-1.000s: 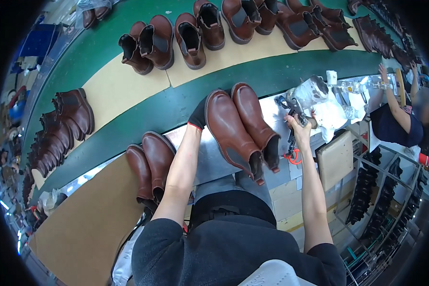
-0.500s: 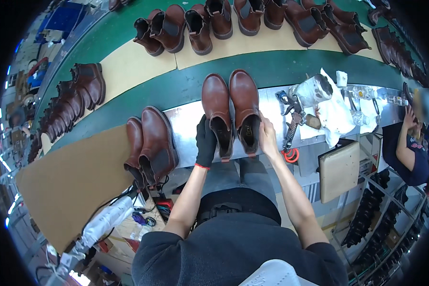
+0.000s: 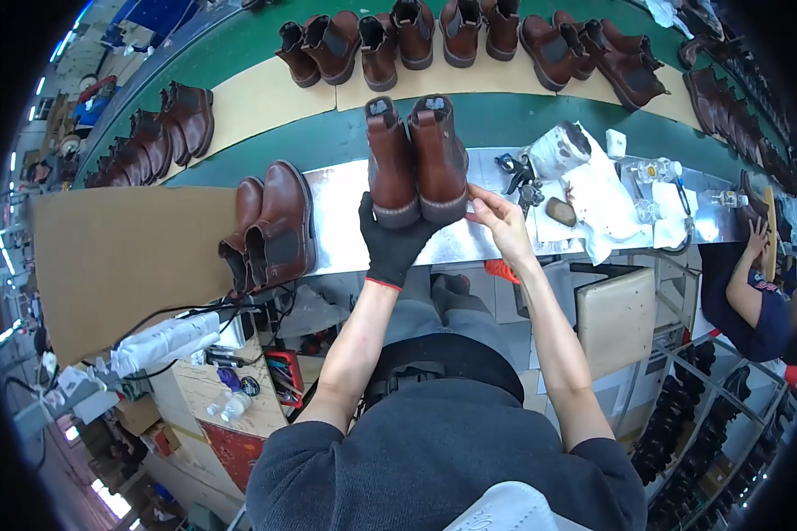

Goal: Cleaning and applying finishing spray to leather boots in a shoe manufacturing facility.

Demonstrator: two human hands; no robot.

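A pair of brown ankle boots, the left boot (image 3: 390, 168) and the right boot (image 3: 440, 168), is raised over the metal worktop with heels toward me and openings up. My left hand (image 3: 394, 237), in a black glove with a red cuff edge, grips them from beneath at the heels. My bare right hand (image 3: 503, 221) is beside the right boot's heel, its fingers stretched out and apart; whether the fingertips touch the sole edge is hard to tell. Another pair of brown boots (image 3: 279, 221) stands to the left, by a sheet of cardboard (image 3: 133, 265).
Several brown boots (image 3: 413, 40) line the green bench (image 3: 328, 142) at the back. On the right of the metal worktop (image 3: 336, 234) lie a white cloth (image 3: 607, 208), a spray gun (image 3: 522, 181) and clear bottles (image 3: 655, 170). A co-worker's arm (image 3: 744, 288) shows at far right.
The boots have turned from toes pointing away to upright, heels facing me. My left hand has gone from their side to underneath; my right hand has come off the boot's side to its heel.
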